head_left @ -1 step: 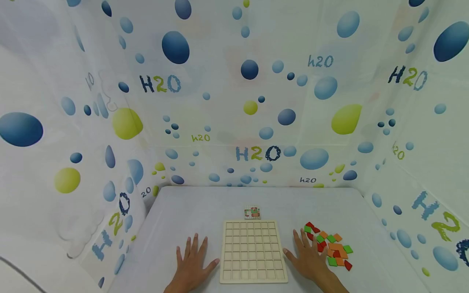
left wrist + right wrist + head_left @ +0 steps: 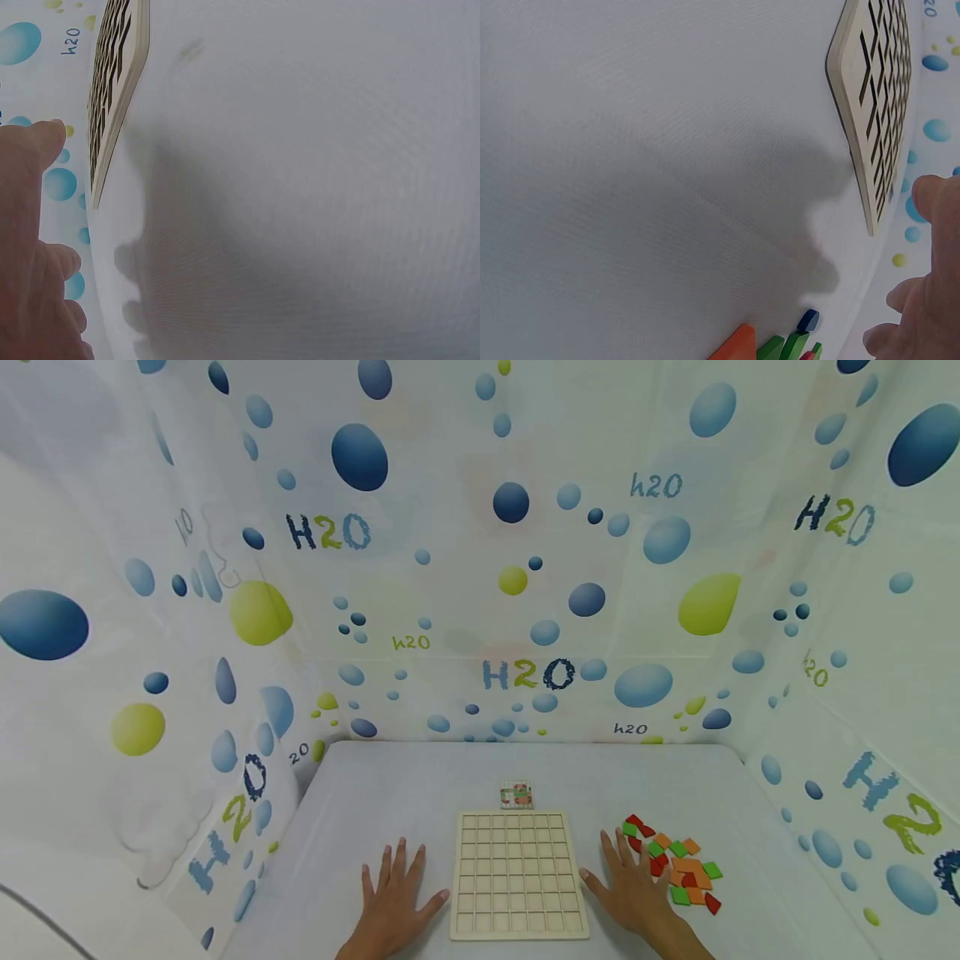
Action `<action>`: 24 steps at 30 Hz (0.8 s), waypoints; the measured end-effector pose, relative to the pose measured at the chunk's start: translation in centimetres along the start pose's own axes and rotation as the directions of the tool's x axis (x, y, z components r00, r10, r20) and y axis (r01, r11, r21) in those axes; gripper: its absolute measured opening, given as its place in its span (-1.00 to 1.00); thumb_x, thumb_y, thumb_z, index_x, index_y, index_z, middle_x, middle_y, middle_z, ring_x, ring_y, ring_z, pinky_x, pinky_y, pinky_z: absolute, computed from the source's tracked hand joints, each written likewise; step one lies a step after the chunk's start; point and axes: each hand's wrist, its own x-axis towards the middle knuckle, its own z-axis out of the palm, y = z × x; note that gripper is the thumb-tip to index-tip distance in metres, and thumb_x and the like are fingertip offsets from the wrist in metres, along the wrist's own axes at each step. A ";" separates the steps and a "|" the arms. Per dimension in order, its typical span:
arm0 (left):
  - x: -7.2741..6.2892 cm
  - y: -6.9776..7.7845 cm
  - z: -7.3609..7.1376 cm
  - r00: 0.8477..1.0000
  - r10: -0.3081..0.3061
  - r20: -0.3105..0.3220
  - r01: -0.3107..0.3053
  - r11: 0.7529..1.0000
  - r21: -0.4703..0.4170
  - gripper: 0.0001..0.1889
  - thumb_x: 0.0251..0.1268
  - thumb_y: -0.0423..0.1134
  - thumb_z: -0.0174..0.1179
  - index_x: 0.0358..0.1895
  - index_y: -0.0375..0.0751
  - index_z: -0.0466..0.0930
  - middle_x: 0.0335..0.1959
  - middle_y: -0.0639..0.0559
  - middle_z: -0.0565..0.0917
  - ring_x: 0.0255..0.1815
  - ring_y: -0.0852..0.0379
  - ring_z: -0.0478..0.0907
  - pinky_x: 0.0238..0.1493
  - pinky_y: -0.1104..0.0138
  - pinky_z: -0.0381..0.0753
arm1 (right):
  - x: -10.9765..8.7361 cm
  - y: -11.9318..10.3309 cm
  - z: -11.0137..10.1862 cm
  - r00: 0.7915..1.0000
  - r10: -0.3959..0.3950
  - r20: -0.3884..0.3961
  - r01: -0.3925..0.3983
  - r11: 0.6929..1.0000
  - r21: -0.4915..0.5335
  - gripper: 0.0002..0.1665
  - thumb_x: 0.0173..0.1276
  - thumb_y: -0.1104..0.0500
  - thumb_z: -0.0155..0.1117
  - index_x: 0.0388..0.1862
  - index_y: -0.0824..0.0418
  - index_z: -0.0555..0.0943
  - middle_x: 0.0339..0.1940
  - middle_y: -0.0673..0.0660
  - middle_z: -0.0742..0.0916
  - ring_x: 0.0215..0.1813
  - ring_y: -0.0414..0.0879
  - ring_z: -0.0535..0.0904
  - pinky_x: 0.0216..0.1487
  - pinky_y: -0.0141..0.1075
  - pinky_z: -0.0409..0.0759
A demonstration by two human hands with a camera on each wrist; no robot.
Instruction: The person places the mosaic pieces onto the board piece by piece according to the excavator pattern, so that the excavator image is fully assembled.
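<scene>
A pale wooden board (image 2: 519,877) with a square grid of shallow cells lies flat on the white table. My left hand (image 2: 392,897) is spread just left of it, fingers straight and thumb towards the board's edge, holding nothing. To the right of the board, my right hand (image 2: 630,889) is likewise spread and holds nothing. Its fingers are beside a loose pile of flat red, green and orange pieces (image 2: 686,865), partly covering some. In the wrist views, shadows fall on the cloth below the left hand (image 2: 26,225) and the right hand (image 2: 937,277).
A small square pattern card (image 2: 516,794) lies behind the board's far edge. White curtains (image 2: 450,610) with blue and green drops and "H2O" lettering enclose the table (image 2: 390,777) at the back and both sides. In the right wrist view a dark blue piece (image 2: 808,320) shows near the others.
</scene>
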 end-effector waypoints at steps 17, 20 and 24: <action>-0.1 0.2 -0.2 1.000 0.002 0.021 -0.002 1.000 -0.016 -0.02 0.39 0.44 0.14 0.63 -0.20 0.27 0.70 -0.40 0.06 0.70 -0.51 -0.11 0.51 -0.52 -0.31 | -0.1 -0.2 -0.6 1.000 0.008 0.005 -0.008 1.000 0.009 0.10 0.46 -0.45 0.19 0.72 0.17 0.19 0.69 0.44 0.22 0.59 0.72 0.00 0.36 0.74 -0.23; 0.0 0.3 -0.2 1.000 -0.003 0.023 0.003 1.000 -0.016 -0.02 0.39 0.44 0.15 0.63 -0.20 0.27 0.70 -0.40 0.06 0.70 -0.50 -0.10 0.51 -0.53 -0.30 | 0.1 0.3 -0.5 1.000 0.010 -0.014 -0.010 1.000 0.019 0.10 0.48 -0.42 0.20 0.72 0.21 0.17 0.67 0.47 0.24 0.57 0.73 0.04 0.37 0.73 -0.19; 0.2 0.4 -0.1 1.000 0.000 0.024 0.000 1.000 -0.030 -0.02 0.38 0.43 0.16 0.63 -0.20 0.27 0.70 -0.40 0.05 0.70 -0.50 -0.11 0.50 -0.53 -0.31 | 0.5 0.9 -0.5 0.999 0.004 -0.053 -0.003 1.000 0.031 0.08 0.50 -0.32 0.26 0.70 0.28 0.16 0.62 0.51 0.31 0.55 0.71 0.11 0.38 0.71 -0.11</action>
